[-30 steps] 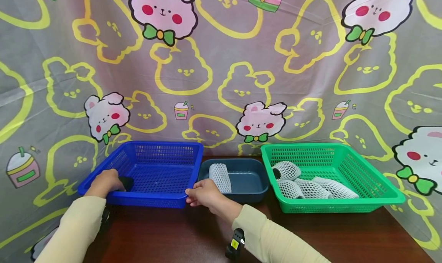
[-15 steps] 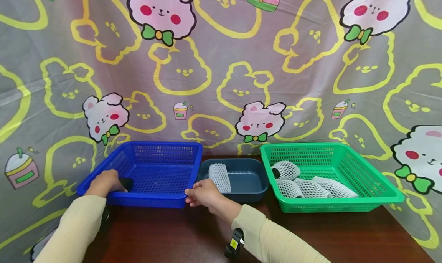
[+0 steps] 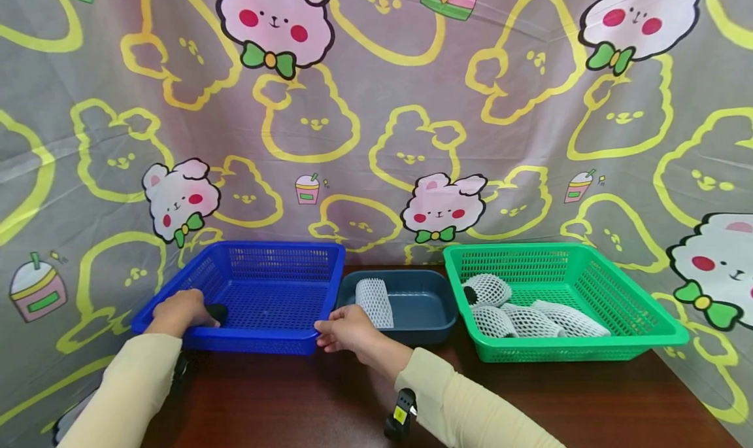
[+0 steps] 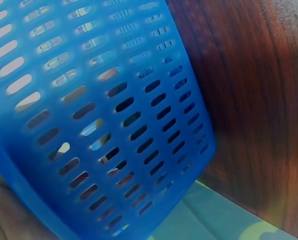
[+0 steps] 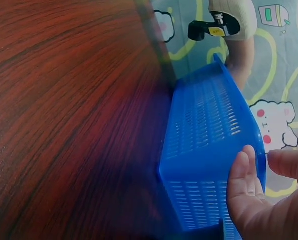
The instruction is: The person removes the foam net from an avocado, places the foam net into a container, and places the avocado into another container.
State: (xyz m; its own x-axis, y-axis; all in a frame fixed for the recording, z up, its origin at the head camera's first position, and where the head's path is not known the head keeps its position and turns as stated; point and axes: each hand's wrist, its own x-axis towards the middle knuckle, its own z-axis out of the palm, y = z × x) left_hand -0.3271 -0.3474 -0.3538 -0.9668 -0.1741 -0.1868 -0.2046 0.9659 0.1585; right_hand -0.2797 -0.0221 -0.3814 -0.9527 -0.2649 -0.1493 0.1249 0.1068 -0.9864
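In the head view, my left hand [image 3: 181, 310] reaches over the front left of the blue plastic basket [image 3: 265, 333] and holds a dark green, rounded fruit that looks like an avocado [image 3: 218, 313]. Its fingertips are partly hidden. The left wrist view shows mainly the slotted basket wall [image 4: 154, 135], with a blurred part of the hand [image 4: 6, 210] behind the rim. My right hand [image 3: 347, 329] pinches the basket's rim at the front right corner. In the right wrist view, its thumb and fingers [image 5: 244, 180] lie on both sides of the rim [image 5: 260, 155].
A dark blue-grey tray [image 3: 423, 335] holds a white foam net sleeve [image 3: 374, 303]. On the right, a green basket [image 3: 582, 351] contains several net-wrapped items [image 3: 532, 322]. Everything stands on a reddish-brown table [image 3: 282, 402] before a cartoon-printed cloth [image 3: 365, 173].
The dark fruit under my left hand has turned or shifted slightly, showing a rounder end. My right hand stays on the basket corner.
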